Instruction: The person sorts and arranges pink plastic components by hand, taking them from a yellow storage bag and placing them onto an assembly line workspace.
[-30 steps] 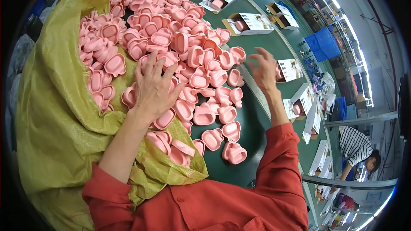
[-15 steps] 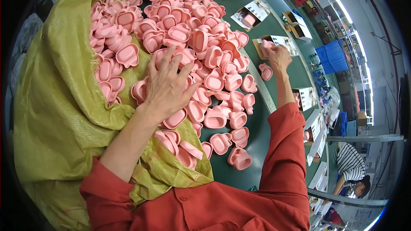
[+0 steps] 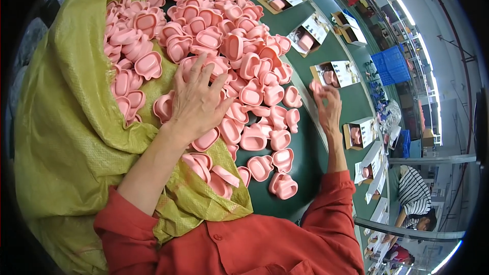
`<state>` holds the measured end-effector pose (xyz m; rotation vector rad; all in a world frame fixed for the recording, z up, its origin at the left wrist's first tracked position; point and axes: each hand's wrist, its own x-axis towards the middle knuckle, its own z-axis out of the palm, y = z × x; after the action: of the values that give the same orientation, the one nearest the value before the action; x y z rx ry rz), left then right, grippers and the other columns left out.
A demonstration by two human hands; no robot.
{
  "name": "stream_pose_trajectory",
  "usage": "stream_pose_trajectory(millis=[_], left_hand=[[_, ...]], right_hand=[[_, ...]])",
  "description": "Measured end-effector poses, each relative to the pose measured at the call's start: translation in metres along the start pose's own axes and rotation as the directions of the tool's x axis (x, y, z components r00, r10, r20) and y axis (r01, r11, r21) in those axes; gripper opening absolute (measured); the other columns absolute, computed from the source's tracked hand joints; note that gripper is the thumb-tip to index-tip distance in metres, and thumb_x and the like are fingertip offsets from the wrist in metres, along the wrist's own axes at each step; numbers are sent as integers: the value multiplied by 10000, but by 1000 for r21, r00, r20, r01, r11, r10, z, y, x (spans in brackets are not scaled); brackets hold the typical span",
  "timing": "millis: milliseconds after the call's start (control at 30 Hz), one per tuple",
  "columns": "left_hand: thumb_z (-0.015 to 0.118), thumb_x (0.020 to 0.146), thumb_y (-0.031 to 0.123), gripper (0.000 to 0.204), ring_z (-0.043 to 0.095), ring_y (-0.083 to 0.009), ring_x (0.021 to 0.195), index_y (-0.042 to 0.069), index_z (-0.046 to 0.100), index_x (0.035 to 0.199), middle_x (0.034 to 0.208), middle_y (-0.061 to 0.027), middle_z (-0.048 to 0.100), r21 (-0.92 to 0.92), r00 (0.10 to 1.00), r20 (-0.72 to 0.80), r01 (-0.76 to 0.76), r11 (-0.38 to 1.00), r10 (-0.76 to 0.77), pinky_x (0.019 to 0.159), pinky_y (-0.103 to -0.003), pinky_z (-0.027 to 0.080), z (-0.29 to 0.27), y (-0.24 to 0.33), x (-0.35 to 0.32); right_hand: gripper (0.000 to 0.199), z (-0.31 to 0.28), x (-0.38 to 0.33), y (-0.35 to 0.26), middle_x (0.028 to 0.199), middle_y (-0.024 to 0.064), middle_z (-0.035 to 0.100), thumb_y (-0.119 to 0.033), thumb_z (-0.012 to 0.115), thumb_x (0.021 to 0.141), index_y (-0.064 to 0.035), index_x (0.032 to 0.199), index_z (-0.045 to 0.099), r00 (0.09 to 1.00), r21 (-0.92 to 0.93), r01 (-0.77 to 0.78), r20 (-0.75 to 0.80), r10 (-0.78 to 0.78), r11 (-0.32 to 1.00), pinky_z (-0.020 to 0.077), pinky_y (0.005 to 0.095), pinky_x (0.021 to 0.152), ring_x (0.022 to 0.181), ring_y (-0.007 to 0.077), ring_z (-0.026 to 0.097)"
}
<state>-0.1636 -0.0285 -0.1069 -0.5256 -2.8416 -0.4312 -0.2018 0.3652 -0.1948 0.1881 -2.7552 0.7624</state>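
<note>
My left hand (image 3: 198, 99) lies spread on a heap of pink moulded pieces (image 3: 253, 137), each hollow with a rounded opening and ear-like bumps. Beyond the heap, my right hand (image 3: 329, 109) pinches another pink piece (image 3: 316, 86) at its fingertips; that piece is slightly blurred. Just past these fingers stands an open printed box (image 3: 346, 74) with a pink piece (image 3: 330, 77) inside. A yellow-green woven sack (image 3: 76, 122) lies open under my left forearm, with more pink pieces in its mouth.
A green conveyor belt (image 3: 336, 40) carries several open boxes with pink pieces in them, in a row along its length. An opened carton (image 3: 350, 28) sits beyond it. Further off are a blue crate (image 3: 391, 66) and a person in a striped top (image 3: 413, 188), bending down.
My right hand has drawn back from the box, leaving a pink piece there, and has taken hold of the loose one. The boxes have shifted nearer along the belt. My left hand stays put.
</note>
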Motion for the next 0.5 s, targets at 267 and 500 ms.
stream_pose_trajectory(millis=[267, 500], left_hand=[[714, 862, 367, 486, 322, -358, 1438, 71, 643, 1242, 1333, -193, 540, -49, 1000, -14, -23, 999, 23, 1156, -622, 208, -2, 0, 2], [608, 923, 443, 538, 294, -353, 1463, 74, 620, 1314, 1395, -211, 520, 47, 996, 82, 22, 999, -25, 1182, -650, 149, -6, -2, -1]], right_hand=[[206, 28, 126, 31, 1206, 109, 665, -274, 709, 882, -70, 898, 735, 995, -257, 94, -9, -100, 962, 456, 464, 932, 1116, 341, 606], [267, 57, 132, -8, 1307, 189, 595, -240, 743, 849, -68, 1042, 678, 968, -247, 195, -109, -227, 949, 437, 489, 977, 1170, 393, 575]])
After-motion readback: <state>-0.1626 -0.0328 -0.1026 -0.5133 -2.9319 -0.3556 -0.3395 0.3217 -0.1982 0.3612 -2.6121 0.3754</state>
